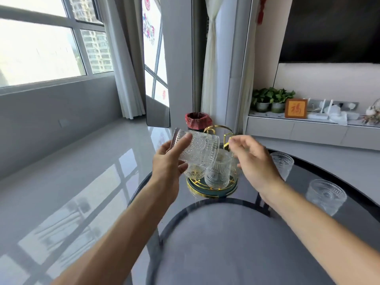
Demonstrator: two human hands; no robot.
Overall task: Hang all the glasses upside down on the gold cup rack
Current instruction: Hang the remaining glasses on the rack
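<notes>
The gold cup rack (211,191) with a teal round base stands at the far edge of a dark glass table (359,206). Two clear embossed glasses hang upside down on it, one in front (217,171) and one at the left (194,172), partly hidden. My left hand (169,160) holds another embossed glass (200,149) tilted on its side just above the rack's left. My right hand (255,161) pinches a gold prong (227,144) at the rack's upper right. Two more glasses stand upright on the table, one (282,164) behind my right hand and one (326,195) further right.
A bin lined with a red bag (198,121) stands on the floor behind the rack. A low white cabinet (308,130) with potted plants, a framed sign and routers runs along the right wall. Glossy grey floor lies to the left below the windows.
</notes>
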